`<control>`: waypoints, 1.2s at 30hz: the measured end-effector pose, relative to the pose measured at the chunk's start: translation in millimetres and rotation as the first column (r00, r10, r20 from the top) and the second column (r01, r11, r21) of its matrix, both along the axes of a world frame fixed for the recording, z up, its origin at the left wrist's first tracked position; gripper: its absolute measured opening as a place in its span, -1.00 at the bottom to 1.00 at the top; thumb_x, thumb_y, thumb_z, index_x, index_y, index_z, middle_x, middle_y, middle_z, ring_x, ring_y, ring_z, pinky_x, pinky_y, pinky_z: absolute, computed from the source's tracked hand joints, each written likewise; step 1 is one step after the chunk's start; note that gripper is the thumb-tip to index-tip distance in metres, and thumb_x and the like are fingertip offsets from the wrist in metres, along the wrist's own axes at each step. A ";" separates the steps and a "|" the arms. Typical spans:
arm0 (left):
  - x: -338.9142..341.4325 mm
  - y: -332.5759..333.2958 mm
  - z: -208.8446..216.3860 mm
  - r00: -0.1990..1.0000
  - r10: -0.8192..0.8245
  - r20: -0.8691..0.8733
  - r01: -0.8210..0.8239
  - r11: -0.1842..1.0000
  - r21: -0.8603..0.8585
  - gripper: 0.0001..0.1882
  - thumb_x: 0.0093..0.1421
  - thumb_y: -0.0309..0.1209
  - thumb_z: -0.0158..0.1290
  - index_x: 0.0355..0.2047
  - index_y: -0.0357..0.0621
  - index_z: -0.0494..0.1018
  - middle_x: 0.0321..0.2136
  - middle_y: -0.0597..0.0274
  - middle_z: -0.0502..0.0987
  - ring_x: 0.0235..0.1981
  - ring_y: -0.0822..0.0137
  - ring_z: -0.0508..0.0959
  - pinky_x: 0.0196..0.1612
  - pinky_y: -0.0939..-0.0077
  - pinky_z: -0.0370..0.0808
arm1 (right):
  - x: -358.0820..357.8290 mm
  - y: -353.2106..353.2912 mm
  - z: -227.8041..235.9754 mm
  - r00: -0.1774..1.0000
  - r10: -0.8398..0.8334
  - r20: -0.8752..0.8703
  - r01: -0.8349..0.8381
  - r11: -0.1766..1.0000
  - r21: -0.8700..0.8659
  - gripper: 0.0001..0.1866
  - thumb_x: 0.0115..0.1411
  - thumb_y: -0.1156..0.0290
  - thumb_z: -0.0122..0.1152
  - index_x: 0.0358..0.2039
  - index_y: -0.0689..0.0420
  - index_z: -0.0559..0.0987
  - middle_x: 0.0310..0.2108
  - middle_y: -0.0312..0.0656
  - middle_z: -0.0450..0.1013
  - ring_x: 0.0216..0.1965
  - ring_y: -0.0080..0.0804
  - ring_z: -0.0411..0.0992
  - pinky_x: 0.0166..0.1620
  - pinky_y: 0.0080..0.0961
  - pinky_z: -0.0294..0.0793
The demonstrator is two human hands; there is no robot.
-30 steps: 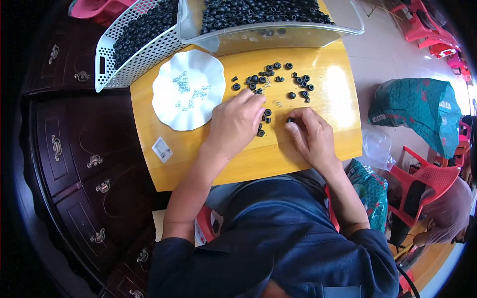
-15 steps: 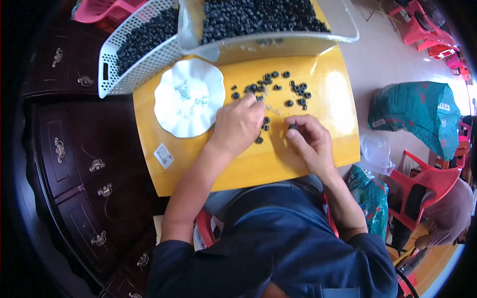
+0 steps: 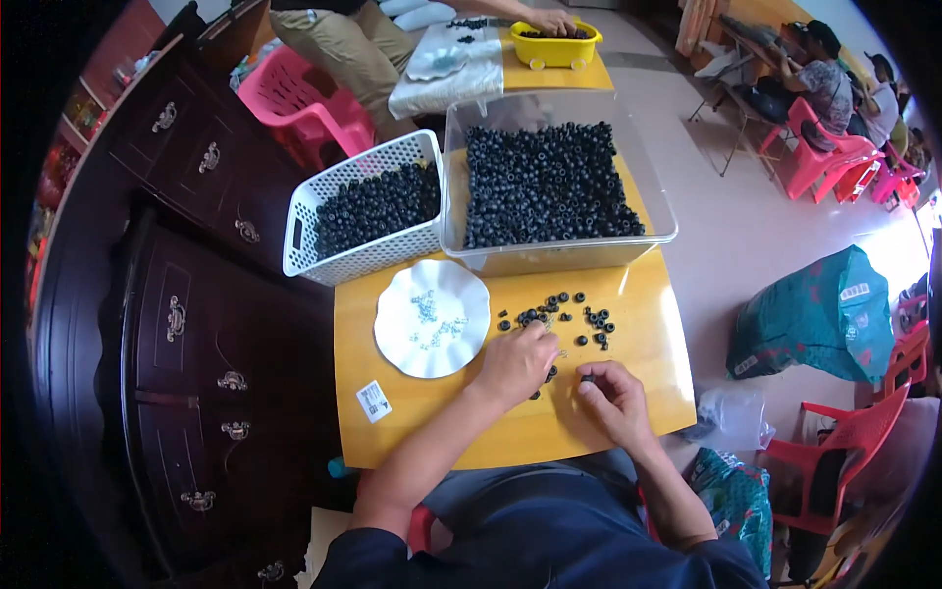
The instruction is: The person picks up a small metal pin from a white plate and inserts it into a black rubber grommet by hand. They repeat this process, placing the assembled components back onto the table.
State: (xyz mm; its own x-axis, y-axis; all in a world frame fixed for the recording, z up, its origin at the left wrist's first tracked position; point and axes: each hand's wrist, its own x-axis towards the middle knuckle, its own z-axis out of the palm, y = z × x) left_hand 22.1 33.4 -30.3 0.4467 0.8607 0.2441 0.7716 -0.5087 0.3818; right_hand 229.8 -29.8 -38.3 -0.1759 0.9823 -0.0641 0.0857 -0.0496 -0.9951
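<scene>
Small black ring-shaped parts [image 3: 599, 319] lie scattered on a yellow table [image 3: 432, 437]. My left hand [image 3: 512, 368] reaches over them, thumb and fingertips pinched together at the pile; what they grip, if anything, is hidden. To its right, my right hand [image 3: 618, 402] is closed, with a black ring-shaped part [image 3: 588, 379] between thumb and forefinger. A white wavy-edged plate [image 3: 400, 339] beside my left hand bears small clear pieces [image 3: 446, 329]. A few such clear bits seem to lie among the black parts near my left fingertips.
Behind the plate stand a white perforated basket [image 3: 363, 247] and a large clear bin [image 3: 549, 257], both holding many black parts. A white label [image 3: 373, 401] lies at left. Dark drawers [image 3: 196, 373] flank the table. Across it, another person's hand [image 3: 552, 22] reaches into a yellow container [image 3: 554, 51].
The view has tilted up, bringing the far table and other people into sight. Both hands keep nearly the same places over the table, and the right still holds its black part.
</scene>
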 end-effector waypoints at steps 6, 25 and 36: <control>-0.4 4.1 -16.2 0.999 0.044 0.017 -0.044 0.997 0.057 -0.92 0.18 -0.36 0.10 -0.43 -0.04 0.46 -0.42 0.19 0.49 -0.42 0.08 0.58 -0.43 0.17 0.55 | 1.8 -6.6 0.4 0.999 -0.033 -0.018 0.034 0.998 0.051 -0.76 0.32 0.45 0.26 -0.04 0.24 0.55 -0.29 -0.37 0.50 -0.29 -0.68 0.45 -0.17 -0.66 0.47; -19.3 -44.9 61.8 0.886 0.024 0.463 -0.005 0.999 -0.042 -0.90 0.16 -0.46 0.21 -0.31 -0.15 0.55 -0.42 0.16 0.60 -0.42 0.21 0.69 -0.40 0.39 0.58 | -43.9 17.0 36.4 0.874 0.009 -0.486 -0.216 0.903 -0.372 -0.80 0.42 0.26 0.09 -0.12 0.09 0.56 -0.38 -0.41 0.47 -0.38 -0.64 0.39 -0.24 -0.66 0.39; -73.5 -51.4 60.5 0.864 0.042 0.501 -0.013 0.998 -0.062 -0.89 0.15 -0.46 0.22 -0.32 -0.15 0.54 -0.43 0.14 0.60 -0.42 0.18 0.69 -0.40 0.37 0.58 | -79.6 29.2 52.5 0.892 0.173 -0.418 -0.368 0.814 -0.450 -0.75 0.41 0.14 0.10 -0.20 0.04 0.56 -0.40 -0.45 0.43 -0.41 -0.69 0.34 -0.30 -0.73 0.32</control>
